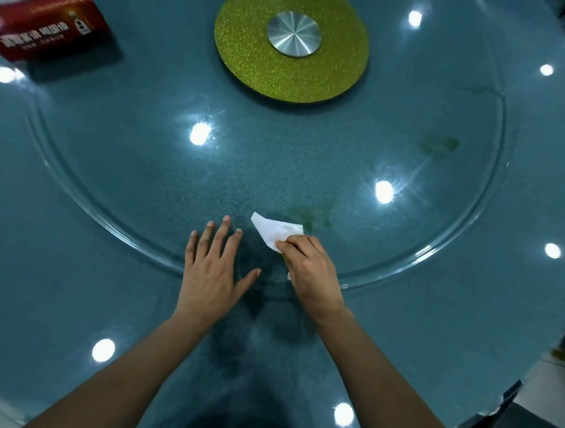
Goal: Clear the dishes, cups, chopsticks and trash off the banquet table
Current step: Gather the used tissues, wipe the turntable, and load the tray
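Note:
My right hand (308,267) grips a crumpled white tissue (275,230) and holds it against the glass turntable (467,233), right beside a greenish smear (310,213). My left hand (212,267) lies flat with fingers spread on the glass near its rim, just left of the tissue. No dishes, cups or chopsticks are in view.
The blue-green banquet table (85,300) carries the round glass turntable, with a glittery gold disc (247,55) and metal hub (293,33) at its centre. A red tissue box (44,26) sits at the far left. More greenish stains (439,144) mark the glass on the right.

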Tool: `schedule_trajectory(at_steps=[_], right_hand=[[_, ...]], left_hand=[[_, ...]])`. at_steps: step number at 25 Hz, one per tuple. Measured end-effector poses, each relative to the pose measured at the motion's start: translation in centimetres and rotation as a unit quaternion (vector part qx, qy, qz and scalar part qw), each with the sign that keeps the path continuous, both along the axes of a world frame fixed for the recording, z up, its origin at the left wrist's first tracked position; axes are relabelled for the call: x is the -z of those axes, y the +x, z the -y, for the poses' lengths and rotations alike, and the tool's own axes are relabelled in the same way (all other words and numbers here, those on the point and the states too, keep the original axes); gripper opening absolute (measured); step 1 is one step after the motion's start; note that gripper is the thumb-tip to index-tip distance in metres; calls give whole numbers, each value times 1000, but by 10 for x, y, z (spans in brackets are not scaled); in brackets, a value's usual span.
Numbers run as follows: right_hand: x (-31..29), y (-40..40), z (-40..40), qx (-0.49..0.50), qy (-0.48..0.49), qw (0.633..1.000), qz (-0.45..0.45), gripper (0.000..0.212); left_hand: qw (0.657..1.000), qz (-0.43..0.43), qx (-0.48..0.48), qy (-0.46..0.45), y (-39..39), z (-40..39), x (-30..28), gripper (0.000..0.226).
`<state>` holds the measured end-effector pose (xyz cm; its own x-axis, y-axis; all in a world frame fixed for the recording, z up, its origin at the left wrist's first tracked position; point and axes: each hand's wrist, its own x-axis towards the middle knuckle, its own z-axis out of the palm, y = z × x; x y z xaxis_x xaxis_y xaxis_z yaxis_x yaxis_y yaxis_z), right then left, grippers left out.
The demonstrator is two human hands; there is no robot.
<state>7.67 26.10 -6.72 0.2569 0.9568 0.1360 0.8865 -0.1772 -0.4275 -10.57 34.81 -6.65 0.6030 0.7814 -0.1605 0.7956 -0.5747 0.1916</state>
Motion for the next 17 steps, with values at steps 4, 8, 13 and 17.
schedule_trajectory(at_steps=[4,8,13,17], right_hand=[[-3,-3,-23,-23,-8,1000,4,31],[-12,18,-69,16,-39,999,8,27],[-14,74,-123,63,-97,993,31,34],[-12,79,-129,83,-83,993,-5,31]], left_hand=[[999,5,-42,-4,-3,-4,2,85],[998,14,-54,-9,-12,-15,3,82],[998,16,-63,-16,-20,-24,1,84],[996,36,-80,-18,-21,-27,0,84]])
